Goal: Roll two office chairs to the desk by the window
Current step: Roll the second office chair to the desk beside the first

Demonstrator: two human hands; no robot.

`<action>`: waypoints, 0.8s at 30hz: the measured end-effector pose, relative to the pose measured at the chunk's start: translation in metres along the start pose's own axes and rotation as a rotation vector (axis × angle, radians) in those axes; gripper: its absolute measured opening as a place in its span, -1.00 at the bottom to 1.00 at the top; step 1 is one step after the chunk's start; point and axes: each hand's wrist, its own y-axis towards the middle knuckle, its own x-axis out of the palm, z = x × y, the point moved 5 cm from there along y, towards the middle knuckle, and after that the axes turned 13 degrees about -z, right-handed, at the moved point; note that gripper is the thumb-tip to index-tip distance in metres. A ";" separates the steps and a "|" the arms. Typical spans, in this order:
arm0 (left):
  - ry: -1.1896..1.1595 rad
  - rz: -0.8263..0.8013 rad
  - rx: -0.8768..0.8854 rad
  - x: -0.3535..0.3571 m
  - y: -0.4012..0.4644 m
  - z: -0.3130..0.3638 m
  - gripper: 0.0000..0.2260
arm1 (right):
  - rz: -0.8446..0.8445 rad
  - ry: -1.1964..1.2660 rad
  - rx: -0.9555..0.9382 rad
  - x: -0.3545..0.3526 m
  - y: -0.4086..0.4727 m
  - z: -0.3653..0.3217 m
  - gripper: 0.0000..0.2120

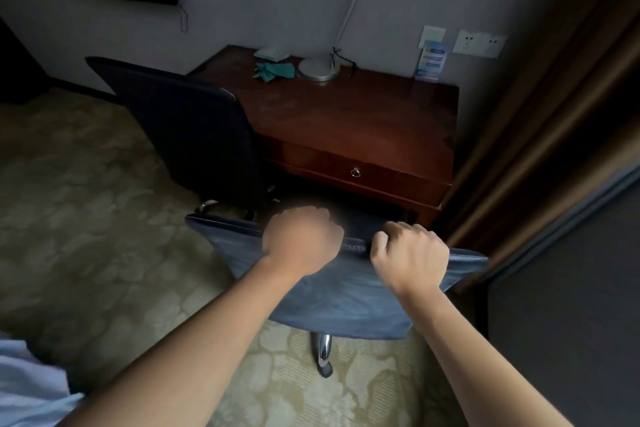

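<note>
Head view, frame centre: left hand [300, 242] and right hand [412, 257] gripping blue chair [332, 298] padded backrest top; casters rolling easily, backrest flexing slightly.

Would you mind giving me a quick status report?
Left hand, right hand gripping blue chair backrest. Black chair already at desk. Path clear; curtain close right.

The near chair [332, 291] is slate blue with a chrome leg [323, 350], the far chair [194, 135] black, the desk [363, 121] glossy reddish-brown, the carpet [86, 218] pale olive with a cream floral pattern, the cloth [275, 70] teal, and the curtain [554, 97] brown.
</note>
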 end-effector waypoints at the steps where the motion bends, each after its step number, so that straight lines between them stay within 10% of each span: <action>1: -0.004 -0.008 0.009 0.000 0.011 -0.009 -0.75 | -0.002 -0.011 0.003 0.005 0.013 -0.006 -0.73; 24: -0.047 -0.125 0.257 -0.003 0.051 -0.091 -0.58 | 0.010 -0.086 0.116 0.032 0.037 -0.077 -0.75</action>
